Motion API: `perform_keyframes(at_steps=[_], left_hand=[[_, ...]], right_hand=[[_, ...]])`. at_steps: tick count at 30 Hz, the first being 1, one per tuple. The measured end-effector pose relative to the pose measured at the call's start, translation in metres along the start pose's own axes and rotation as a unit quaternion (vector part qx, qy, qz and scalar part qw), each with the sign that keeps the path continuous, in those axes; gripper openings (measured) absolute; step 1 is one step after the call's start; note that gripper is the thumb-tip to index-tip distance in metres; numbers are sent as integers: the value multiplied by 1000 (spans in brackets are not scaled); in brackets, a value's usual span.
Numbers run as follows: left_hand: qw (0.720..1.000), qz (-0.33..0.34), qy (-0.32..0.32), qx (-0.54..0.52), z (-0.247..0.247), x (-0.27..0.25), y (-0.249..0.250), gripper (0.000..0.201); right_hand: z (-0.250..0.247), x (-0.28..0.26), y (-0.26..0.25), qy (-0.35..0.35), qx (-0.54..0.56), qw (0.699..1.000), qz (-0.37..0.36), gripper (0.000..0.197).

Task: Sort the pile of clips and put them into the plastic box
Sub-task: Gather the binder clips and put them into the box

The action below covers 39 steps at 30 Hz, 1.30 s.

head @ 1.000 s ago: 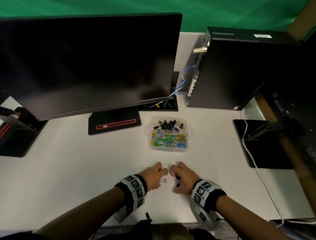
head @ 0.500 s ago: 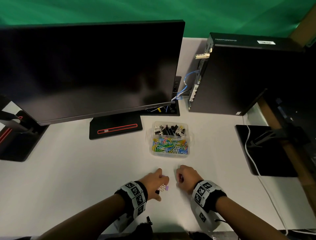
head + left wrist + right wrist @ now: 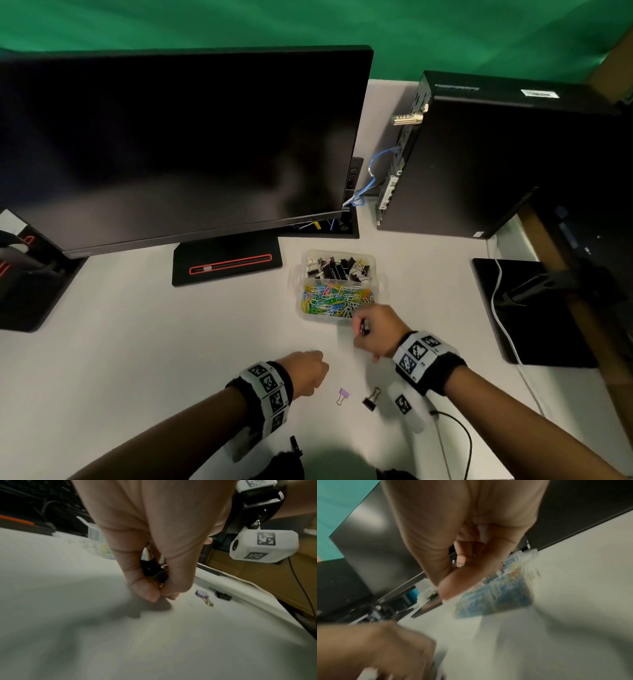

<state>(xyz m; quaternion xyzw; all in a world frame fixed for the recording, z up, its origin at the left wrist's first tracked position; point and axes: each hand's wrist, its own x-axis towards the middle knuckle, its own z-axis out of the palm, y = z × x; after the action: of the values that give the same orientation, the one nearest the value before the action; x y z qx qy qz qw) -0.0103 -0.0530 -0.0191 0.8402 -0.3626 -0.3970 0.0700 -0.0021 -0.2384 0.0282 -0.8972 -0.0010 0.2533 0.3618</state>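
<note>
The clear plastic box stands mid-desk, with black binder clips in its far compartment and coloured paper clips in its near one. My right hand hovers curled at the box's near right corner and grips dark binder clips. The right wrist view is blurred and shows the box just beyond my curled fingers. My left hand is a fist over the desk, gripping black binder clips. A purple binder clip and a black binder clip lie loose between my wrists.
A large monitor on a black base stands behind the box. A black computer case is at the back right, with a blue cable. A black pad with a white cable lies right. A dark stand sits left.
My right hand has moved from beside the left hand forward to the box's near edge. The purple and black clips now lie uncovered on the desk. The left hand stayed low.
</note>
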Motion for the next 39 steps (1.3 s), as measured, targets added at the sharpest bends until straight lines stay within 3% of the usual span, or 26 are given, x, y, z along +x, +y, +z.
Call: perform_keyframes(at_steps=[3, 7, 13, 18, 23, 29, 34, 36, 39], left_hand=[[996, -22, 34, -80, -15, -2, -6, 19], [982, -10, 131, -133, -50, 5, -15, 17], [937, -31, 260, -230, -110, 25, -27, 14], [899, -78, 303, -307, -134, 50, -38, 12], [877, -104, 327, -337, -135, 67, -44, 20], [898, -116, 286, -315, -137, 67, -45, 42], [910, -73, 310, -265, -130, 43, -38, 32], [935, -43, 272, -223, -121, 28, -31, 23], [979, 9, 154, -131, -99, 7, -23, 19]], right_hand=[[-25, 21, -9, 46, 23, 999, 20, 17], [-49, 52, -12, 92, 47, 993, 51, 17], [-60, 88, -15, 154, 73, 983, 74, 22], [-55, 97, -7, 140, 22, 989, 50, 17], [-57, 89, -1, 135, 11, 990, 32, 35], [-61, 59, 6, 118, 19, 993, -9, 24], [-45, 29, 27, 70, -15, 997, -37, 24], [-36, 16, 34, 27, -32, 998, -48, 28], [-19, -4, 42, -54, -84, 994, -53, 24]])
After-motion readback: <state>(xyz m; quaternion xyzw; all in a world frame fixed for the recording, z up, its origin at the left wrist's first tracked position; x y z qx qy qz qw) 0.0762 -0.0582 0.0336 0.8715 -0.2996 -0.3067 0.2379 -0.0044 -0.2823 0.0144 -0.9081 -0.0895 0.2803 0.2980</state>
